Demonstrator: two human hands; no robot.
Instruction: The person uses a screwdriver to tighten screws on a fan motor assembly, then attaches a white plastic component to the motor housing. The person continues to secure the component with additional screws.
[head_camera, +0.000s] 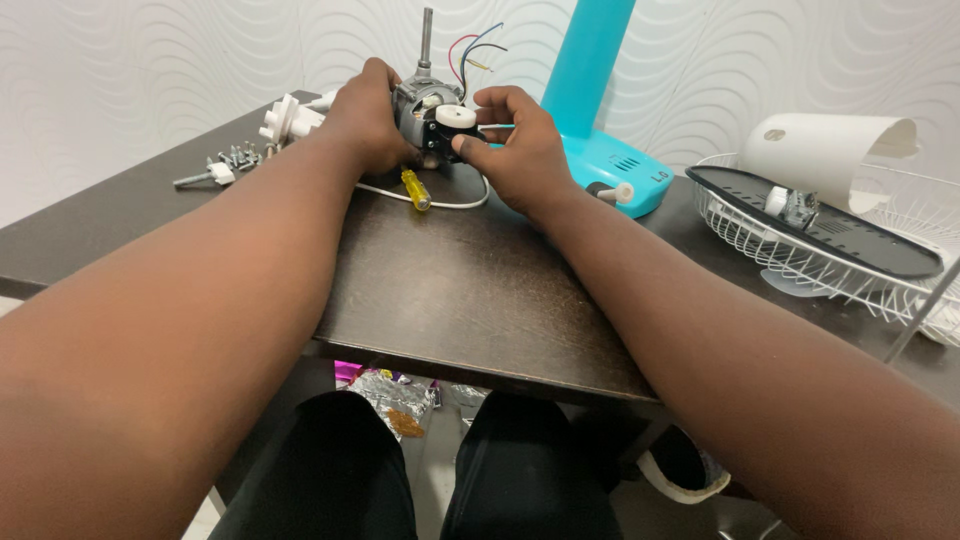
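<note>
While the left hand (365, 125) wraps around a small fan motor (425, 105) standing on the dark table (470, 290), the right hand (520, 150) pinches its white knob (456, 116). Disassembly looks well along: white screws and fittings (250, 150), a yellow-handled screwdriver (415, 188), the wire grille (830, 255) and the turquoise stand (600, 120) lie apart.

- Fan motor (425, 105): bare grey metal, dull shaft.
- Table (470, 290): dark wood, slight sheen.
- Fan stand (600, 100): glossy turquoise plastic.
- Grille (800, 265): white-coated wire.
</note>
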